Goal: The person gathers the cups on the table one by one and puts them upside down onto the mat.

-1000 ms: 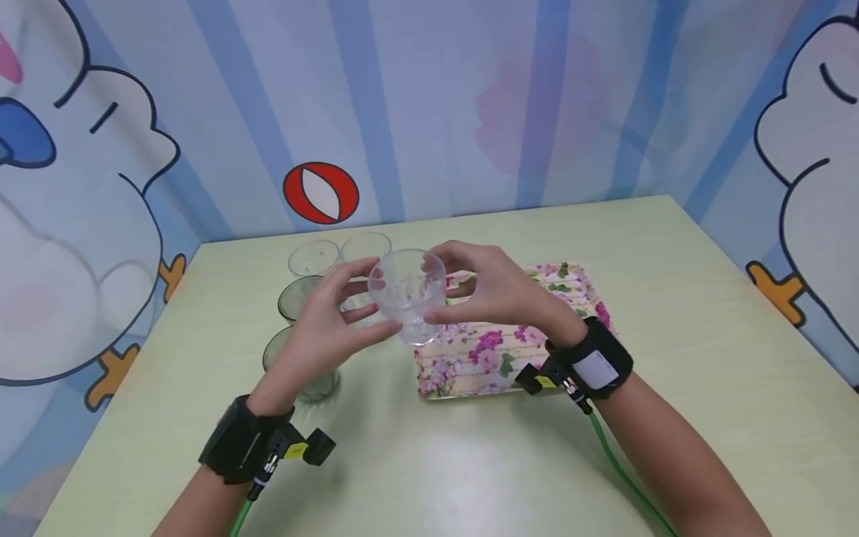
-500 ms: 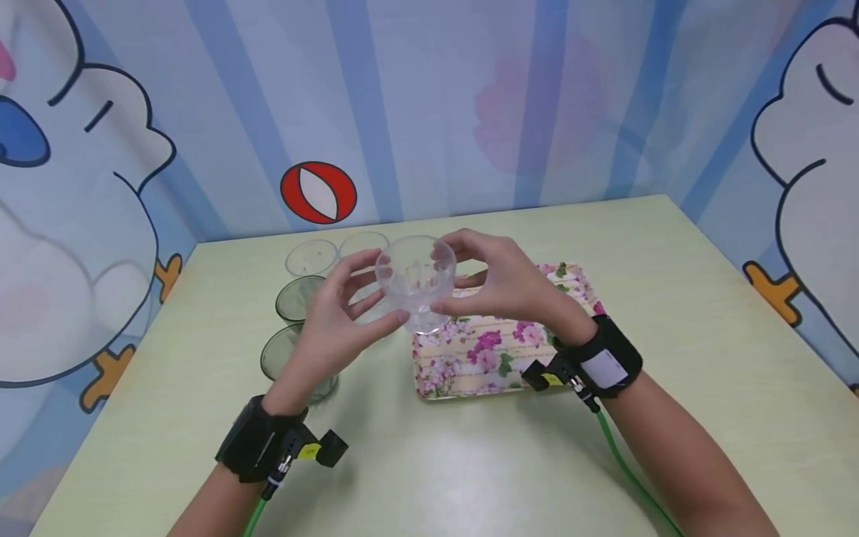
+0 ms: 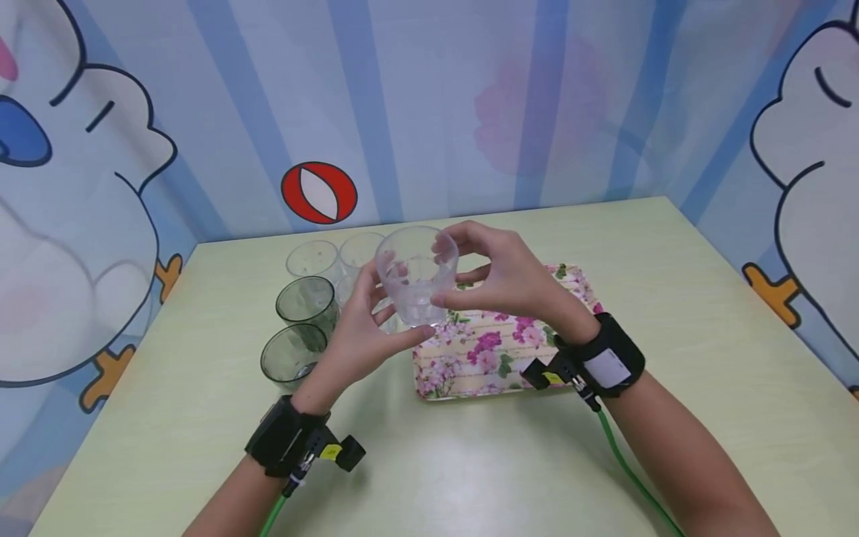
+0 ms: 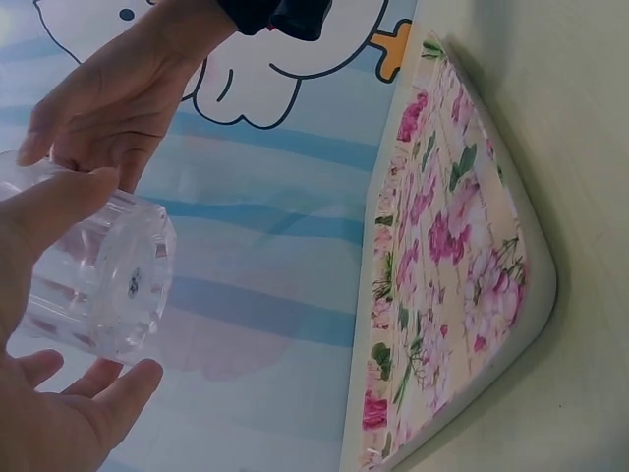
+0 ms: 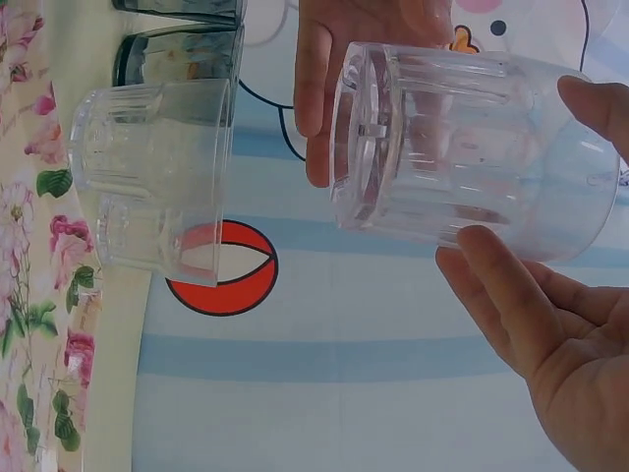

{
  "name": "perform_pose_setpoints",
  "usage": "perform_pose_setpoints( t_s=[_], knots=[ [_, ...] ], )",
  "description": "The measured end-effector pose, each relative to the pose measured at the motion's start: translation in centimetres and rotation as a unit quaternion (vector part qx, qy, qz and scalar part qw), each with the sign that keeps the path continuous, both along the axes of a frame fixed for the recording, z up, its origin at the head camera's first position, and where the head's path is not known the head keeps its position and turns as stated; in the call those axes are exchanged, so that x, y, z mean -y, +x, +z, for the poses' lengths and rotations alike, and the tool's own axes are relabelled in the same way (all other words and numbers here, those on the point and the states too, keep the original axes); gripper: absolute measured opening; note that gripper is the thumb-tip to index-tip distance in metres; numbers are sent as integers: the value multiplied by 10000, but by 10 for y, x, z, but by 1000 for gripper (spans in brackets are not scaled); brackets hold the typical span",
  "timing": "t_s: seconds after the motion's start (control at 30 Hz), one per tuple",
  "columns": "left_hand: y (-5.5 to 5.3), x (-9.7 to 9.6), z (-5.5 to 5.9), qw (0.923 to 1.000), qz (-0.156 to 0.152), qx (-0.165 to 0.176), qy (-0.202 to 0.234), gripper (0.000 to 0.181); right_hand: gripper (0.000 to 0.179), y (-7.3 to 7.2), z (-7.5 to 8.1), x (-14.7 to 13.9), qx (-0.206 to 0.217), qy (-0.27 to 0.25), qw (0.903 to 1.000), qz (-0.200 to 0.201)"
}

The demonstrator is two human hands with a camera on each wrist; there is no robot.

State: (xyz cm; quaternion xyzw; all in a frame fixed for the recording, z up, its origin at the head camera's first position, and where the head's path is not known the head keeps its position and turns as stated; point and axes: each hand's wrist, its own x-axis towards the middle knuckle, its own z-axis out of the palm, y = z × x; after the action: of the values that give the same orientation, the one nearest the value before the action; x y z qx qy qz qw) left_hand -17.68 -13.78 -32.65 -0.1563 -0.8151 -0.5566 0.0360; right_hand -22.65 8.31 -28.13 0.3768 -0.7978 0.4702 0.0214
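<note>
A clear drinking glass (image 3: 416,272), ridged around its lower part, is held up in the air, tilted with its mouth partly toward the head camera. My right hand (image 3: 506,272) grips its right side between thumb and fingers. From the left, my left hand (image 3: 362,328) holds it too, with the thumb low near the base and the fingers around the side. The left wrist view shows the glass base (image 4: 136,280) between that thumb and the fingertips. Behind the glass in the right wrist view, part of the left hand (image 5: 339,88) shows through it.
Two smoky green glasses (image 3: 293,356) stand at the left of the pale table (image 3: 483,462). Two more clear glasses (image 3: 312,259) stand behind them. A floral tray (image 3: 486,365) lies below and right of the held glass. A printed curtain (image 3: 436,112) backs the table.
The glass has risen slightly and turned a little in the hands. My left hand has shifted right, its thumb now under the glass near its base. The right hand has moved slightly up.
</note>
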Motion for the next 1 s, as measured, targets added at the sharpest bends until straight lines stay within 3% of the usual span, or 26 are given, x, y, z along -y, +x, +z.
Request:
perform_pose_setpoints(
  t_s=[0.53, 1.0],
  knots=[
    [-2, -1, 1, 9999, 90, -98, -101, 91, 64, 0, 1, 0, 12, -42, 10000, 11],
    [-2, 3, 2, 9979, 448, -398, -227, 90, 62, 1, 2, -5, 264, -97, 9996, -75]
  ],
)
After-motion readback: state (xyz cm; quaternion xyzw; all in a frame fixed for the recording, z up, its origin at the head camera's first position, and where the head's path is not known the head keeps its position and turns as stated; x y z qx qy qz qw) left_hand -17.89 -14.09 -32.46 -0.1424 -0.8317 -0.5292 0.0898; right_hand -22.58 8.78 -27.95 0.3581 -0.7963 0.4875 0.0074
